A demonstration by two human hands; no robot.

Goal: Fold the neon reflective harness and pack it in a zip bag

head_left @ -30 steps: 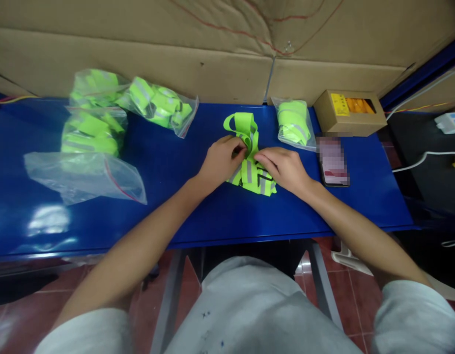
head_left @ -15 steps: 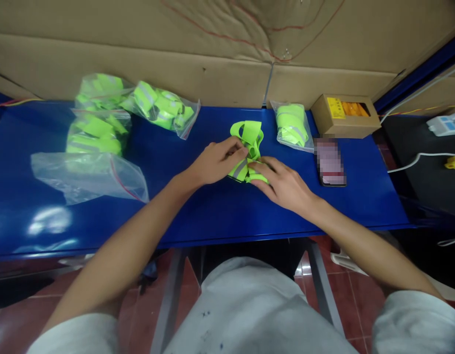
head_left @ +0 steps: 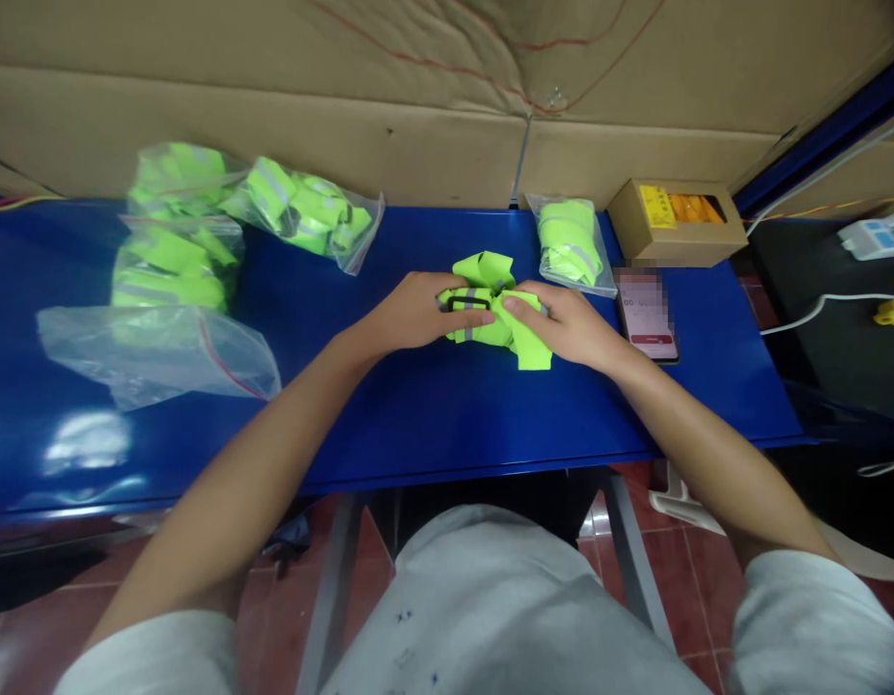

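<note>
Between my hands is a bundled neon-yellow reflective strap (head_left: 494, 333), with grey bands and a black buckle (head_left: 468, 303) facing up. My left hand (head_left: 416, 311) grips its left end, thumb across the front beside the buckle. On the right side, my right hand (head_left: 569, 320) pinches the bundle with the thumb on top. One loose end hangs down toward me near the right thumb, and another part sticks up behind. The fingers behind the bundle are hidden.
Several clear bags of neon straps (head_left: 176, 265) lie at the left, beside a flat zip bag (head_left: 161, 352). Another filled bag (head_left: 572, 243), a cardboard box (head_left: 675, 224) and a phone (head_left: 646, 314) are at the right of the blue table (head_left: 418, 420).
The strap has been gathered into a tighter bundle and turned, so the buckle now shows on top. Both hands have shifted to grip its two ends.
</note>
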